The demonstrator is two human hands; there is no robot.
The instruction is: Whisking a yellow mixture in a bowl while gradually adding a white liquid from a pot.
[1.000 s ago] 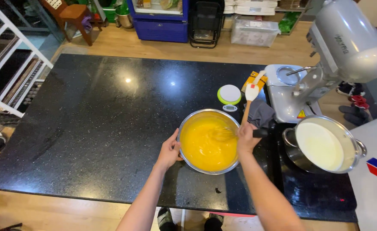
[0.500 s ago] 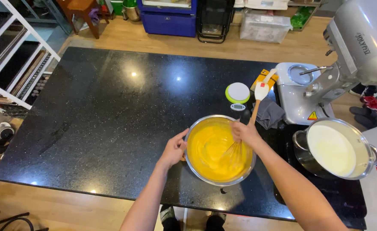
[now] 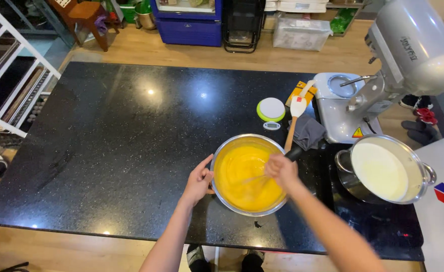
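Note:
A steel mixing bowl [image 3: 222, 151] holding a yellow batter [image 3: 244, 181] stands on the black stone counter [image 3: 121, 146]. My left hand [image 3: 198, 180] grips the bowl's left rim. My right hand [image 3: 281, 170] is over the bowl's right side, closed on the handle of a wire whisk [image 3: 254, 179] whose wires reach into the batter. A spatula [image 3: 295, 118] with a wooden handle and white blade leans just behind the bowl.
A steel pot of white liquid [image 3: 383, 171] sits on a cooktop at the right. Behind it stands a grey stand mixer [image 3: 383, 75]. A small green and white kitchen scale [image 3: 271, 110] and a grey cloth [image 3: 307, 132] lie beyond the bowl. White shelving [image 3: 5, 65] is at left.
My right hand has moved with the whisk from the bowl's far right edge to lower over its right side. My left hand stays on the rim. The camera view has shifted slightly.

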